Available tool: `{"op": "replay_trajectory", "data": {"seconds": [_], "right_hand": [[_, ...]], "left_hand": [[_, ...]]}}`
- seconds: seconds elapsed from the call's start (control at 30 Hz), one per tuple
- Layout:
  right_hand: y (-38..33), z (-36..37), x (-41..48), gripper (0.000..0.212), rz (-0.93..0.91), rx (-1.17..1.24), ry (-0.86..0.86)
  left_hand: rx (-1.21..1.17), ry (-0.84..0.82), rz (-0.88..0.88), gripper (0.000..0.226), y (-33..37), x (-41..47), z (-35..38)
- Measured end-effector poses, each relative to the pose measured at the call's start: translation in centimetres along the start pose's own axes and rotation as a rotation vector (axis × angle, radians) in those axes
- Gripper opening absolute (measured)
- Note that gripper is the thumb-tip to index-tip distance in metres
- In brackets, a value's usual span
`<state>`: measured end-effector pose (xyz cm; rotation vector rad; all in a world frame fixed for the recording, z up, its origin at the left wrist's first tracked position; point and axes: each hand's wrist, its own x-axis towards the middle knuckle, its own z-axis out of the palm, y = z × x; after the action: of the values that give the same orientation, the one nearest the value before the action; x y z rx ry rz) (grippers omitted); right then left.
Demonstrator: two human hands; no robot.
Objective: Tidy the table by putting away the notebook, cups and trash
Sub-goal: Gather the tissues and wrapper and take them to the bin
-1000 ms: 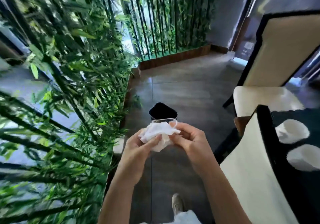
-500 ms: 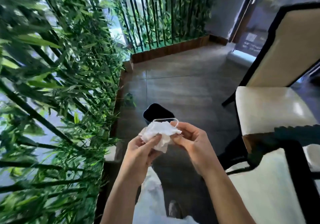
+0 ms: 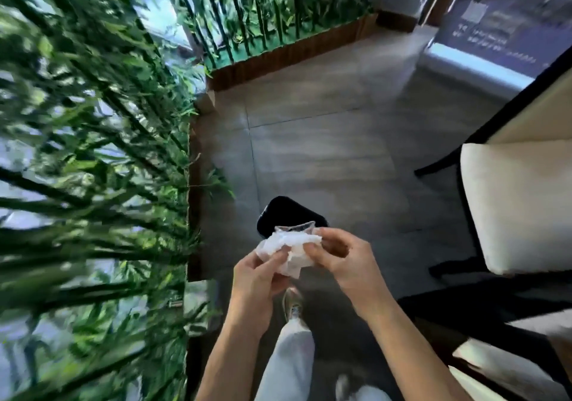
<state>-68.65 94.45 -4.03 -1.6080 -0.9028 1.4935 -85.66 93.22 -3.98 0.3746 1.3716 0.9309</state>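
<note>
A crumpled white tissue (image 3: 289, 247) with a bit of clear plastic wrapper (image 3: 295, 226) on top is held between both hands at chest height. My left hand (image 3: 258, 276) pinches its lower left side. My right hand (image 3: 342, 253) grips its right side with thumb and fingers. Just beyond the hands, on the grey tiled floor, stands a black bin (image 3: 283, 215); its near edge is hidden behind the tissue. No notebook or cups are in view.
A dense bamboo planter (image 3: 93, 168) with a wooden border fills the left and back. A cream chair with black frame (image 3: 520, 202) stands at the right, another cream seat (image 3: 495, 366) at the lower right. My legs and shoes show below.
The view has moved forward and down toward the bin; the table with white cups at right has left the frame. Both hands keep holding the tissue, and a leg steps forward.
</note>
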Motion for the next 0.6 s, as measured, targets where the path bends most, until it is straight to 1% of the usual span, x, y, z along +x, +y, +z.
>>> {"op": "replay_trajectory", "data": {"seconds": [0.1,0.17,0.23,0.27,0.33,0.47,0.53,0.6], "right_hand": [[3.8,1.7,6.7,0.026,0.072,-0.001,0.069],[7.3,2.7,11.0,0.025,0.127,-0.004,0.101],[10.8,3.1,14.8,0.019,0.191,-0.019,0.111],[12.9,3.4,16.7,0.02,0.219,-0.036,0.115],[17.2,3.7,20.2,0.029,0.255,-0.071,0.129],[25.1,3.7,26.9,0.031,0.323,-0.167,0.119],[29.0,3.6,30.2,0.025,0.356,-0.249,0.096],[32.1,3.6,33.0,0.018,0.384,-0.316,0.046]], "left_hand": [[0.046,0.063,-0.076,0.019,-1.8,8.4,-0.5],[0.084,0.114,-0.103,0.017,-4.0,13.7,-0.7],[0.115,0.144,-0.126,0.015,-6.4,18.3,-1.0],[0.13,0.15,-0.135,0.012,-8.0,20.6,-1.2],[0.191,0.152,-0.147,0.005,-11.1,25.1,-1.7],[0.323,0.142,-0.155,0.015,-16.7,32.6,-2.8],[0.409,0.148,-0.191,0.03,-19.4,36.1,-3.2],[0.475,0.157,-0.224,0.037,-21.5,39.4,-3.7]]}}
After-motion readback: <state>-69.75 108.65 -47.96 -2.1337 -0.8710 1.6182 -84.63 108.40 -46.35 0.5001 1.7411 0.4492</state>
